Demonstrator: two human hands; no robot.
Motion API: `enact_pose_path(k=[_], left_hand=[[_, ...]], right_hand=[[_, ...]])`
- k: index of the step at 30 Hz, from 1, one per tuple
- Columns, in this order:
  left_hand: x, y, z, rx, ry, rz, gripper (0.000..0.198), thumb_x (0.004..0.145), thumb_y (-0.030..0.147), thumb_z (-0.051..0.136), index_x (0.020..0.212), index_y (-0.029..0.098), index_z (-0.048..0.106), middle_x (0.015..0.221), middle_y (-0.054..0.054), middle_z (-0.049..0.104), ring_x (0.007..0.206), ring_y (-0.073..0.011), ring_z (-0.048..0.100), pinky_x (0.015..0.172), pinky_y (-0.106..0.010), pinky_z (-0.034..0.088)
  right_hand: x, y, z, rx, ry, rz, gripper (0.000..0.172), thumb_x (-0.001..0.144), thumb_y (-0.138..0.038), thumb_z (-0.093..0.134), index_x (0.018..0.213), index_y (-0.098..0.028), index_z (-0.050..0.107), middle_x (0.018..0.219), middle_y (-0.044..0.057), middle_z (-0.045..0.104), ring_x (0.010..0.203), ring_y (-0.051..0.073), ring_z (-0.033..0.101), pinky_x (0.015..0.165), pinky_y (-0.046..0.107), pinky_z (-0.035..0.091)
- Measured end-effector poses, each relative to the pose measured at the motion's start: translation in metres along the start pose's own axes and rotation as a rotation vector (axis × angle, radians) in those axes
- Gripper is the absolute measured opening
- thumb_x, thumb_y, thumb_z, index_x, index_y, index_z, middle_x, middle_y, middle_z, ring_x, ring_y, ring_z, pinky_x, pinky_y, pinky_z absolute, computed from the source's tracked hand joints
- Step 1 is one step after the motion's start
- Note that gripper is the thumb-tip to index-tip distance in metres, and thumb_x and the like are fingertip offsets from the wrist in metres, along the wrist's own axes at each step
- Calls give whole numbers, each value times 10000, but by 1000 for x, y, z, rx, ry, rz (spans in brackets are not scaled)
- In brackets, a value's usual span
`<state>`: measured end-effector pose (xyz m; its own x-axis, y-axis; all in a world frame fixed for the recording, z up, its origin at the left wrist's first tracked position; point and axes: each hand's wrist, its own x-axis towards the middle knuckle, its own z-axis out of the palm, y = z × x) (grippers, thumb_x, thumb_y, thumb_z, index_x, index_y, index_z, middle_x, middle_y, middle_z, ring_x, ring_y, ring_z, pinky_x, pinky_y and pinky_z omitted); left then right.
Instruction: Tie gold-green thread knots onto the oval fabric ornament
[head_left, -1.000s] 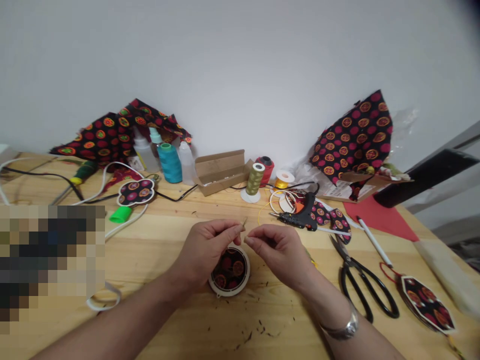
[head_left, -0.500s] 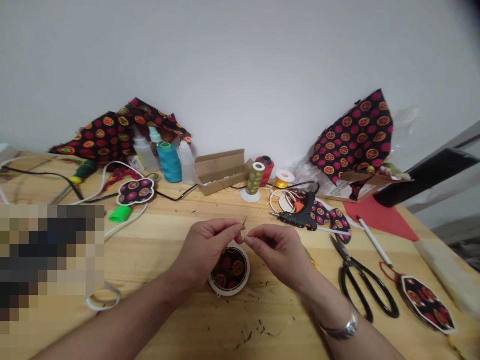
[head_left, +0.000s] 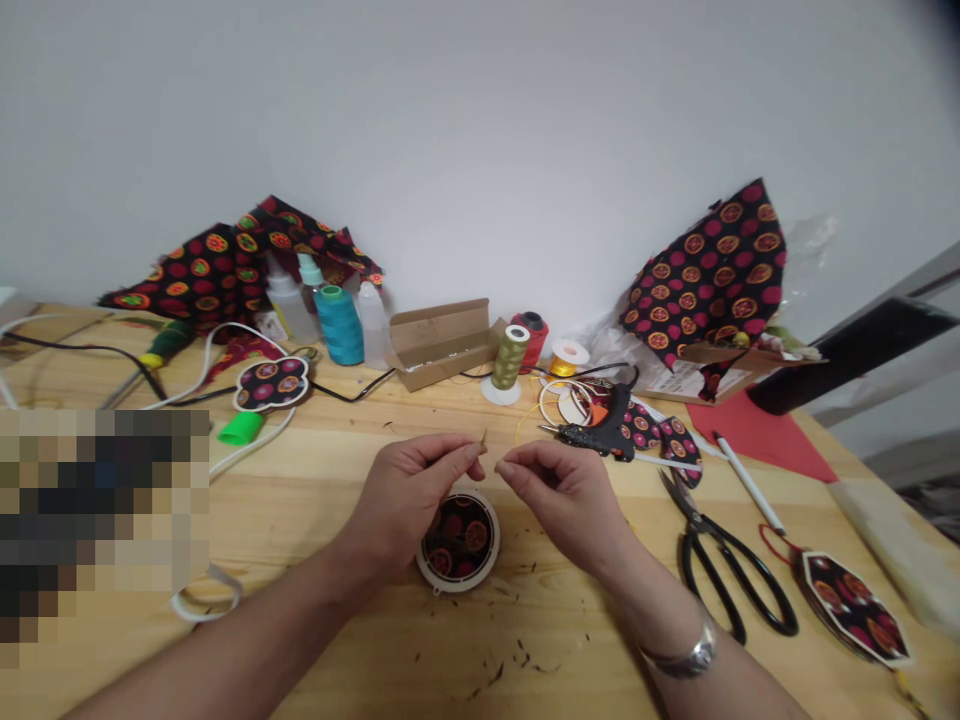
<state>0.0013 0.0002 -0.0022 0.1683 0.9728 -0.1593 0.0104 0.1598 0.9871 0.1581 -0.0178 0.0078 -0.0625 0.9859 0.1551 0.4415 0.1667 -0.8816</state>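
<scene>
My left hand (head_left: 405, 495) is closed, thumb against fingers, on a small olive-coloured bit of thread (head_left: 483, 440) whose tip sticks up past the fingertips. Opposite it, a short gap away, my right hand (head_left: 566, 500) is in a pinch too. Whatever lies between those fingertips is too small to make out. On the table below the hands is a round piece (head_left: 475, 535) with a pale rim and dark patterned fabric inside, partly covered by my left hand.
Large black-handled scissors (head_left: 701, 540) lie right of my right hand. Beyond it is a black glue gun (head_left: 600, 425). Thread spools, including an olive one (head_left: 511, 358) and a teal one (head_left: 340, 327), stand at the back beside an open cardboard box (head_left: 446, 350).
My hands have drawn slightly apart, the right fingertips shifting right. The olive thread has moved a little left with my left hand. The round piece lies as before.
</scene>
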Motion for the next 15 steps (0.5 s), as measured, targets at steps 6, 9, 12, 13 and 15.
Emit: enact_pose_path(k=[6,9,12,13,15], left_hand=[[0,-1,-1,-8,-7,-8,257,740,397,592,605,179,596,358,95,296,356,-56,217,358,-190,188],[0,0,0,-16,8,-9,259,735,398,594,601,176,593,360,94,291,352,-56,221,355,-189,199],[0,0,0,-29,24,-7,260,721,406,604,603,174,590,367,95,285,354,-55,216,353,-186,204],[0,0,1,-30,27,-6,263,719,411,606,605,174,590,369,95,289,356,-56,218,353,-185,202],[0,0,1,-32,33,-7,265,716,418,609,610,176,590,373,94,295,360,-57,223,354,-183,196]], right_hand=[[-1,-2,0,19,-47,-5,151,762,-230,564,720,-153,687,598,1,615,505,83,444,465,190,367],[-2,-3,0,9,-50,0,152,758,-225,565,710,-150,688,592,1,609,503,83,438,458,190,362],[-2,-3,1,20,-70,3,152,756,-232,569,719,-153,693,581,-4,603,489,80,425,448,189,352],[-2,-3,1,29,-82,1,153,757,-234,568,728,-155,696,578,-6,601,483,78,421,444,188,349],[-3,-3,1,42,-102,-6,152,758,-232,567,747,-159,700,580,-7,600,479,76,414,440,188,344]])
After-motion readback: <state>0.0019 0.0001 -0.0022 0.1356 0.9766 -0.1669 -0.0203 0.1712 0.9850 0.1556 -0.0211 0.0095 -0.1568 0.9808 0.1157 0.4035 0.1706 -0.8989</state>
